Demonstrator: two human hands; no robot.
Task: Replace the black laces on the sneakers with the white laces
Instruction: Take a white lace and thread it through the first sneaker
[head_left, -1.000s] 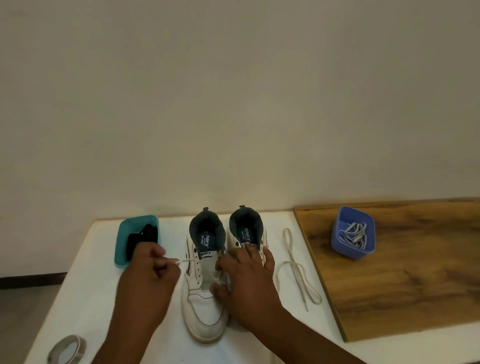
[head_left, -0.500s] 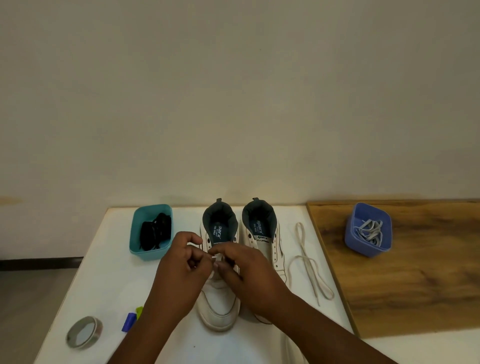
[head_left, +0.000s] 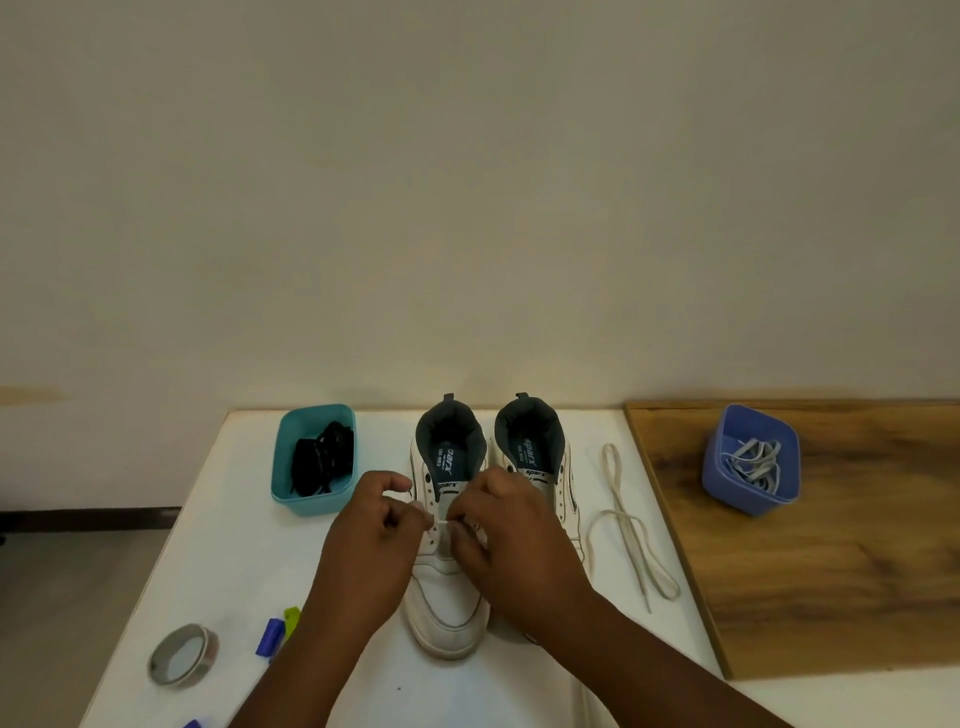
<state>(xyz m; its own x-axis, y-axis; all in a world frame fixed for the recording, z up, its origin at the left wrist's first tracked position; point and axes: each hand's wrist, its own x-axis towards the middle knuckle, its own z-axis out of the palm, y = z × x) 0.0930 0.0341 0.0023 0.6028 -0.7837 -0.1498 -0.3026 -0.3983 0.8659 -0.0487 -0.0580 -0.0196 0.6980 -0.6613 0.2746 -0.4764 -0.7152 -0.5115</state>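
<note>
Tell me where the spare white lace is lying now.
In the head view, the spare white lace lies loose on the white table, right of the right sneaker, beside the wooden board.

Two white sneakers (head_left: 451, 582) stand mid-table with dark grey-blue linings and blue insole labels lettered in white. The table (head_left: 218, 545) is white; to its right lies a board (head_left: 810, 561) of brown wood grain (darker streaks run across it). On the far left, a teal tub (head_left: 291, 467) holds black laces (head_left: 322, 460). On the board a blue tub (head_left: 719, 462) holds pale grey-white laces (head_left: 756, 462). A cream-white lace (head_left: 631, 525) lies right of the sneakers. Near left: a silver tape roll (head_left: 183, 656), a blue clip (head_left: 270, 635) and a yellow-green clip (head_left: 292, 617).
</note>
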